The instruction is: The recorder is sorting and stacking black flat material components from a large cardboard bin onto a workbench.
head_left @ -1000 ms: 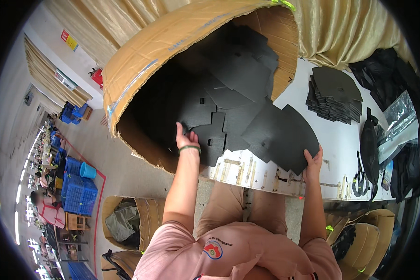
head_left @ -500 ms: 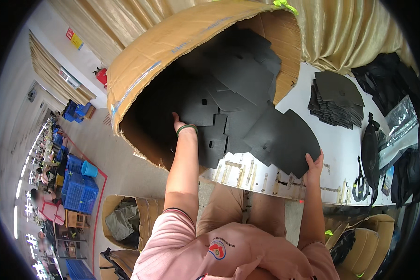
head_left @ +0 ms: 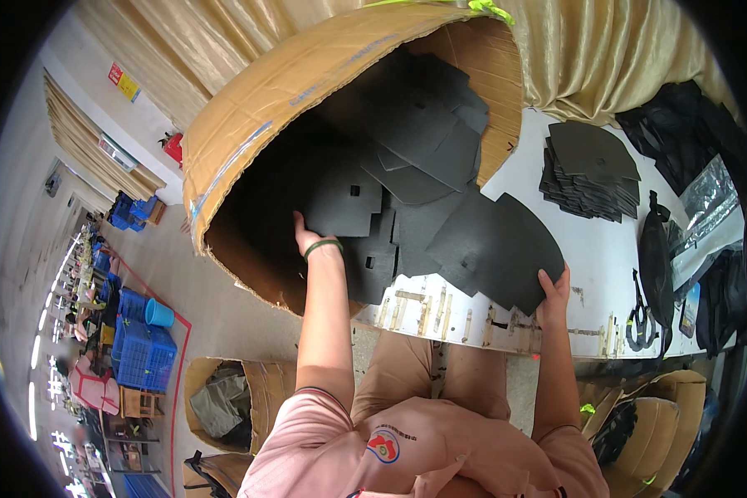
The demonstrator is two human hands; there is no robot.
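Observation:
Inside a large cardboard box [head_left: 257,108] tipped on its side lies a loose heap of thin black panels, spilling onto the white table [head_left: 593,266]. My left hand [head_left: 309,238] is at the box's mouth, closed at the lower edge of a black panel with a square hole [head_left: 340,207]; some of its fingers are hidden. My right hand [head_left: 554,295] grips the right edge of a fan-shaped black panel [head_left: 506,249], thumb on top and fingers underneath. That panel overlaps others at the table's front.
A stack of similar black panels [head_left: 593,170] stands at the back right. Scissors [head_left: 640,322], a black strap-like piece [head_left: 656,274] and clear plastic [head_left: 710,216] lie farther right. Open cartons [head_left: 266,398] sit on the floor; blue crates [head_left: 145,353] and people are at far left.
The panel with the square hole has shifted slightly toward me along with my left hand. My right hand keeps its grip on the fan-shaped panel. The whole view has moved a little.

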